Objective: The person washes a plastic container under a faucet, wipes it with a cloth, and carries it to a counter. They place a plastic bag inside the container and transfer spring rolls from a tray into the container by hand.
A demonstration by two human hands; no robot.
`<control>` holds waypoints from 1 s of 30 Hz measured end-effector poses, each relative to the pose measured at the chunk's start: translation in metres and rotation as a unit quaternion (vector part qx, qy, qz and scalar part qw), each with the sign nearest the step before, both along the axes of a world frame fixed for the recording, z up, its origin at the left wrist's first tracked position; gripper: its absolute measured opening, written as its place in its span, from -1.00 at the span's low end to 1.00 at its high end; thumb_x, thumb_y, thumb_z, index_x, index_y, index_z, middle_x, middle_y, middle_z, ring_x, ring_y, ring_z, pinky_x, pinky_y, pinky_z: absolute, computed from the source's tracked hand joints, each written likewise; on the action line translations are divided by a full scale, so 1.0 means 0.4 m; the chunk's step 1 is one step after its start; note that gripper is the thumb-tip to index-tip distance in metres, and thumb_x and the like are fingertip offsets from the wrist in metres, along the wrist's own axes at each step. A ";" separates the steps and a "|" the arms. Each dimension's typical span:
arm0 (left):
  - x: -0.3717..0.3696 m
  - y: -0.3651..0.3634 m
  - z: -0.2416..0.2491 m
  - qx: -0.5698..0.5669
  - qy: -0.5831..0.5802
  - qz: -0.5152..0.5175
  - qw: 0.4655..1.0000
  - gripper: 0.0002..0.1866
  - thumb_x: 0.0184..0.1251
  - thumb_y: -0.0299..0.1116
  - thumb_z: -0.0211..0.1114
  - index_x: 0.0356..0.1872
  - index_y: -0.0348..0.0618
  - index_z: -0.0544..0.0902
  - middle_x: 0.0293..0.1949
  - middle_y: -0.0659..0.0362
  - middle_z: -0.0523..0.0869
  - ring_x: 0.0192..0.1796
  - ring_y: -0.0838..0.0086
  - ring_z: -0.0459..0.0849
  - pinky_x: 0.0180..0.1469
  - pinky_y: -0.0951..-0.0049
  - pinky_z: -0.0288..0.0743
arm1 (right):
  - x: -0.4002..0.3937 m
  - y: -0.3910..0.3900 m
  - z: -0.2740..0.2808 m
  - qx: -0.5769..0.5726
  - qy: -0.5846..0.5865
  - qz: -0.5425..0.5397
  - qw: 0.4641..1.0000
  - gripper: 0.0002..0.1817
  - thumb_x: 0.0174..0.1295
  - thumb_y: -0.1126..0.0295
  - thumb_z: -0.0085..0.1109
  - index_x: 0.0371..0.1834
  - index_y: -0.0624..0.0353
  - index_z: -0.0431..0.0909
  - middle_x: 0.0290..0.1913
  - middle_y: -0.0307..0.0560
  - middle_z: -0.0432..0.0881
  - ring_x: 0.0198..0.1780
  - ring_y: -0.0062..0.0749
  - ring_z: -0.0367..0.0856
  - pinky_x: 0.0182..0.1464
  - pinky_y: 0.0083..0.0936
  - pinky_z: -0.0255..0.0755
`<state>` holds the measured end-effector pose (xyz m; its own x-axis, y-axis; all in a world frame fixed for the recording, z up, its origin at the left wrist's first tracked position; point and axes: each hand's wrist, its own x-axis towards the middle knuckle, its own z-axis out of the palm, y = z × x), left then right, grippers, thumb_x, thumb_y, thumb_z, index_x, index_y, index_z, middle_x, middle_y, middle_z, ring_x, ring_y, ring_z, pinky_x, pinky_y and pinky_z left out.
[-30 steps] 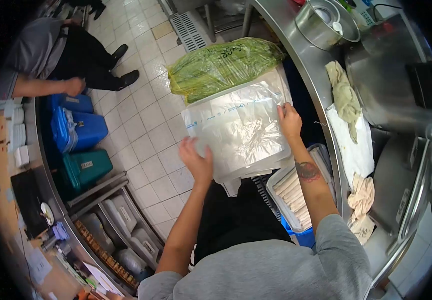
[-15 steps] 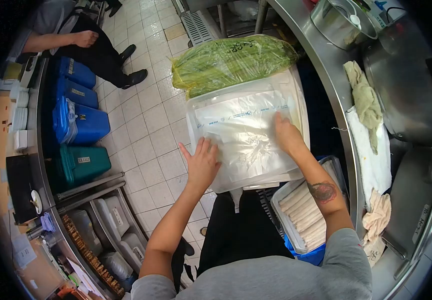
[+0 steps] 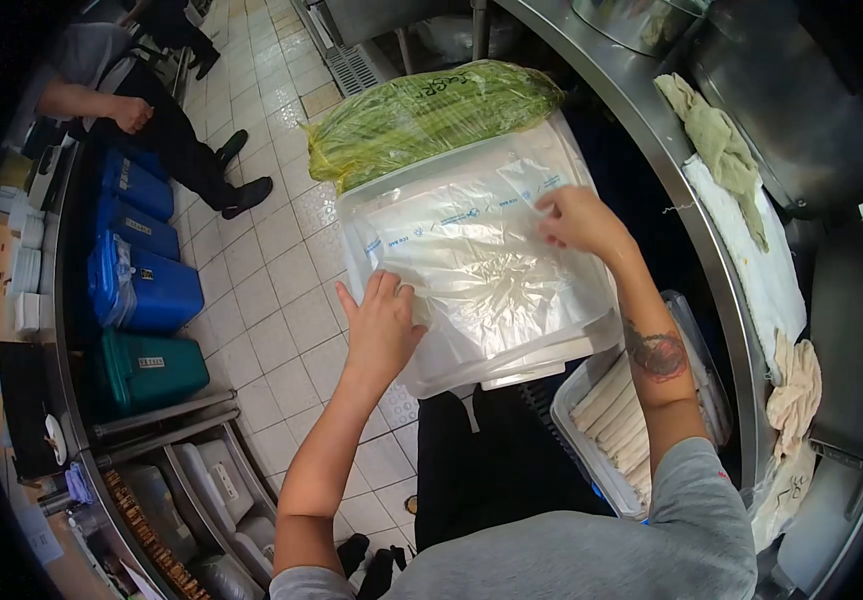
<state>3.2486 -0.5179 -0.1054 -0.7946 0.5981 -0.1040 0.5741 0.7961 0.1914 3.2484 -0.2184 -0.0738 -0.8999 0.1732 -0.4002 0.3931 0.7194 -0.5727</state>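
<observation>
A clear plastic sheet with blue print (image 3: 482, 270) lies wrinkled and shiny over a translucent plastic tub (image 3: 422, 383) in front of me. My left hand (image 3: 382, 325) rests on the left side of the sheet, its fingers stretched out and the thumb apart. At the upper right of the sheet is my right hand (image 3: 592, 225), its fingers curled together near the tub's edge. Whether they grip the sheet's edge is hidden. A yellowish bag of long green vegetables (image 3: 437, 115) lies behind the tub, against its far rim.
Pale rolls (image 3: 617, 420) fill a lidded container low on my right. A steel counter (image 3: 642, 130) with a green cloth (image 3: 717, 150) and a white towel (image 3: 742, 260) curves along the right. Blue bins (image 3: 142, 285) and a green bin (image 3: 152, 370) stand left. Another person's hand (image 3: 132, 114) is upper left.
My right hand has lifted slightly and its fingers have curled in. The left hand stays on the sheet's left side. The view has turned, so the tub appears further left.
</observation>
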 end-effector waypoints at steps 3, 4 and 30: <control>0.018 -0.005 -0.004 0.078 -0.005 0.036 0.996 -0.48 -0.10 -0.33 0.48 0.00 -0.05 0.57 0.11 0.17 0.51 0.28 0.25 0.39 0.24 -0.39 0.05 | -0.005 0.002 -0.061 0.176 0.231 0.020 0.957 -0.73 -0.02 0.49 0.23 -0.19 0.23 0.65 -0.26 0.12 0.61 -0.19 -0.16 0.65 -0.16 -0.33 0.53; 0.026 -0.007 -0.007 0.120 -0.006 0.051 0.991 -0.49 -0.09 -0.36 0.46 0.01 -0.05 0.57 0.12 0.18 0.52 0.28 0.24 0.40 0.25 -0.38 0.05 | -0.007 0.002 -0.083 0.242 0.288 0.031 0.926 -0.75 -0.02 0.48 0.23 -0.21 0.18 0.66 -0.23 0.06 0.59 -0.17 -0.19 0.64 -0.16 -0.33 0.52; 0.209 -0.024 0.051 0.080 0.145 -0.037 0.985 -0.85 -0.02 -0.40 0.38 -0.40 -0.16 0.65 -0.10 0.20 0.56 0.04 0.20 0.49 0.27 -0.25 0.11 | 0.408 0.053 0.022 0.183 0.333 0.071 0.922 -0.82 0.05 0.42 0.19 -0.27 0.19 0.63 -0.32 0.03 0.66 -0.23 -0.14 0.65 -0.18 -0.32 0.50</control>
<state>3.3320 -0.5276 -0.0850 -0.7306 0.6457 0.2222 0.6786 0.7228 0.1306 3.4116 -0.1972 -0.0651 -0.9493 0.0482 0.3106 -0.0712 0.9295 -0.3618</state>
